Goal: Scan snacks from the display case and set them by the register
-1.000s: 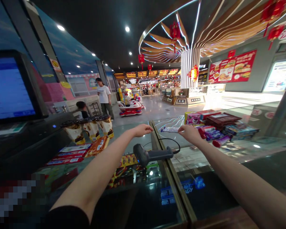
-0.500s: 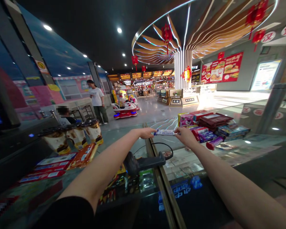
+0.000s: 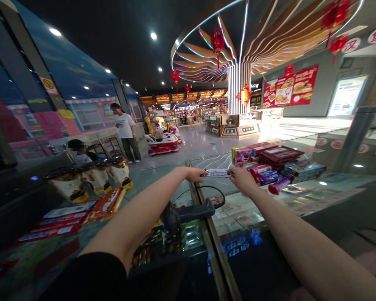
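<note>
A slim white and blue packet [image 3: 217, 172] is stretched level between both hands, above the glass counter [image 3: 156, 175]. My left hand [image 3: 195, 174] pinches its left end, and my right hand [image 3: 238, 177] grips its right end. Just right of my right hand lies a pile of boxed and bagged snacks, with a pink-purple box [image 3: 242, 156], a brown pack [image 3: 282, 155] and a purple tube [image 3: 278, 186]. Below the hands a dark handheld scanner [image 3: 188, 212] rests on the counter, its cable looping behind it.
Lidded cups [image 3: 119, 173] and red and orange packets [image 3: 105, 205] stand and lie on the left counter. A metal edge strip [image 3: 211, 234] runs between glass panels. One person [image 3: 125, 131] stands beyond, another sits nearby. At lower right, part of another hand [image 3: 374, 263] shows.
The view has shifted slightly, so the counter items appear a little further left. Both hands still hold the packet in nearly the same place.
</note>
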Motion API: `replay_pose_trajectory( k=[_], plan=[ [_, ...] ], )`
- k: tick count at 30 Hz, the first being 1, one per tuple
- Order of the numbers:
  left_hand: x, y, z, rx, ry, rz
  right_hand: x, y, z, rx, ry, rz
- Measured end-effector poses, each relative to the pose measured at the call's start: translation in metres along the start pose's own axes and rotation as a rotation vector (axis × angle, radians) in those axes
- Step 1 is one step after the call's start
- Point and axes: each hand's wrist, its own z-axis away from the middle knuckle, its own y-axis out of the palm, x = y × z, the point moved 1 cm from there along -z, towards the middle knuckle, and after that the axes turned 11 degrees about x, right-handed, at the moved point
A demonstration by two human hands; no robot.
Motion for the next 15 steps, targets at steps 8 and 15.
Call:
replay_pose_trajectory(
  k=[8, 15],
  plan=[
    [0.002, 0.004, 0.016, 0.000, 0.013, 0.034, 0.016, -0.007, 0.010, 0.009, -0.025, 0.017],
    [0.010, 0.011, 0.032, -0.005, -0.001, 0.092, 0.026, -0.002, 0.011, -0.015, -0.114, -0.090]
  ],
)
